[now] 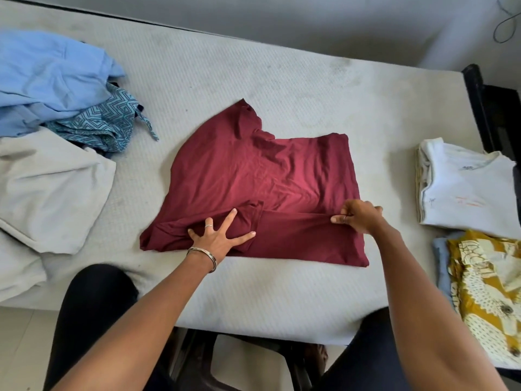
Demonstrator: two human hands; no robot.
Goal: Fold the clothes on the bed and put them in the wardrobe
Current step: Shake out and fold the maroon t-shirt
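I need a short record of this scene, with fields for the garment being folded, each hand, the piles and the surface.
garment: maroon jersey T-shirt, spread flat, near edge folded over
left hand: left hand presses the folded sleeve with spread, straight fingers
right hand: right hand pinches the folded edge; its grip is closed on the cloth
unfolded pile: light blue shirt, teal patterned cloth, grey garment, at the left
folded pile: white folded T-shirt and mustard printed fabric, at the right
surface: white textured mattress
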